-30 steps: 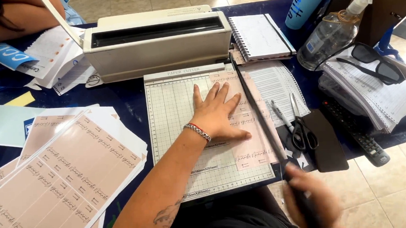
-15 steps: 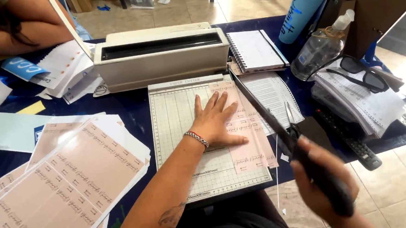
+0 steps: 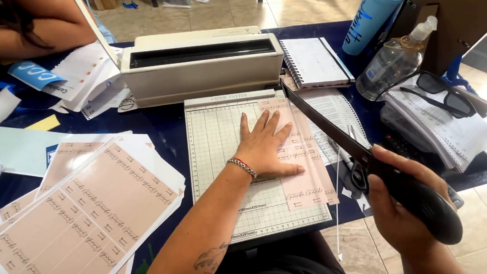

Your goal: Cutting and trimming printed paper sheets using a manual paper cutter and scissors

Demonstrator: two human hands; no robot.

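Pressing flat, fingers spread, the left hand (image 3: 267, 147) is pinning pink sheets (image 3: 303, 167) at the cutter (image 3: 216, 149) board's right edge; the right hand (image 3: 405, 201) is gripping the raised blade handle (image 3: 425, 205), its fingertips hidden.

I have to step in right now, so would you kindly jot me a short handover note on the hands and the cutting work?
Left hand: flat, fingers spread, pressing the pink printed sheet onto the paper cutter board.
Right hand: closed around the black handle of the cutter blade arm, which is raised at an angle over the sheet's right edge.
Done: narrow offcuts lie right of the board.
Left: this cut is not made; a stack of uncut pink sheets lies to the left.
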